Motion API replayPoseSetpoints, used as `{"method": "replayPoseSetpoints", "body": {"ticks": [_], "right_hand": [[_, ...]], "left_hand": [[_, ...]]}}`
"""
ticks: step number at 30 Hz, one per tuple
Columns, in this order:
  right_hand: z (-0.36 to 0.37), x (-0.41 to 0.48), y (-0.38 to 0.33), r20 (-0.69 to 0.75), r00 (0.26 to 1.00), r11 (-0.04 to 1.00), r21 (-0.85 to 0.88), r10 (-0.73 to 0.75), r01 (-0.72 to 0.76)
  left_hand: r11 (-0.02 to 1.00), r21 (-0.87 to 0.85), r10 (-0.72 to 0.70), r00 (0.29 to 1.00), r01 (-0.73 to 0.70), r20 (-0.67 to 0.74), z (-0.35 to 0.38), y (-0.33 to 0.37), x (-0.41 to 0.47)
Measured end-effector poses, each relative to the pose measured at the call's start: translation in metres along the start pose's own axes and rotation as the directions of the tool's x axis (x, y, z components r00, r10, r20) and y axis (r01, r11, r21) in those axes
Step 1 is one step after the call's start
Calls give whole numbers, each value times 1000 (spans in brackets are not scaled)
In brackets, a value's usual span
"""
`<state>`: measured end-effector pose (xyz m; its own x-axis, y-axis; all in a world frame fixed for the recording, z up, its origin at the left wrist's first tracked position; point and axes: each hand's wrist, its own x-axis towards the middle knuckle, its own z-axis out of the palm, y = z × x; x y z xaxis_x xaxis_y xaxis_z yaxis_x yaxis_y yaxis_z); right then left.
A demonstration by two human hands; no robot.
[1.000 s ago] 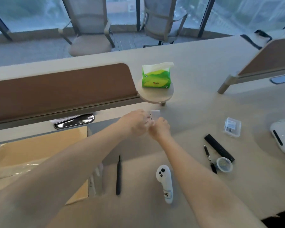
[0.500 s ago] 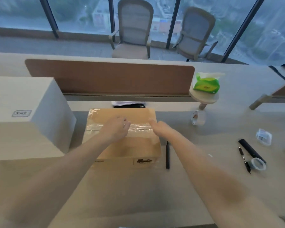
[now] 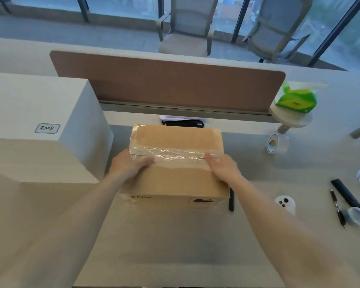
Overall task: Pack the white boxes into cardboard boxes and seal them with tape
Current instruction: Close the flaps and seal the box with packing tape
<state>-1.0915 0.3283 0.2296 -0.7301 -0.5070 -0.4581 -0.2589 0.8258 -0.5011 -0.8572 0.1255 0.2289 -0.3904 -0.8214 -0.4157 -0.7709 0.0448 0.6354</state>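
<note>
Cardboard, plain brown, makes up the closed cardboard box that sits in the middle of the table, right in front of the person. A strip of clear tape runs wrinkled across its top from the left edge to the right. The left hand lies flat on the box's left end, fingers stretched out along the tape and gripping nothing. The right hand rests the same way on the right end, its straight fingers pressing down on the strip. Just to the left of the box stands a big white box, apart from it, with a small handwritten label on top. A tape roll stands on edge on the table off to the right, beyond the right hand. A thin black stick lies against the box's near right corner. Farther right there are a white controller, a black pen, a black bar and a small clear ring touching the bar's near end. Behind the box a brown divider panel crosses the table, and at its right end a green tissue pack sits on a little round stand. Two office chairs stand by the windows.
</note>
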Motion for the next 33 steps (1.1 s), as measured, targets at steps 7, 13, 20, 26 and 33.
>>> {"method": "replayPoseSetpoints", "body": {"ticks": [7, 13, 20, 26, 33], "right_hand": [[5, 6, 8, -47, 999, 998, 68, -11, 14], [-4, 8, -7, -152, 970, 936, -326, -189, 131], [34, -3, -53, 237, 854, 674, -531, -463, 513], [40, 0, -50, 236, 861, 669, -550, -450, 500], [8, 0, -29, 86, 938, 766, -556, -334, 324]], "left_hand": [[975, -221, -20, 997, 34, 70, 2, -3, 1], [896, 435, 125, 991, -90, -52, -4, 21, -11], [708, 616, 380, 922, -344, 78, 59, 46, -5], [681, 659, 386, 921, -320, 49, 69, 40, -2], [839, 478, 340, 936, -259, -89, 24, 27, 3]]}}
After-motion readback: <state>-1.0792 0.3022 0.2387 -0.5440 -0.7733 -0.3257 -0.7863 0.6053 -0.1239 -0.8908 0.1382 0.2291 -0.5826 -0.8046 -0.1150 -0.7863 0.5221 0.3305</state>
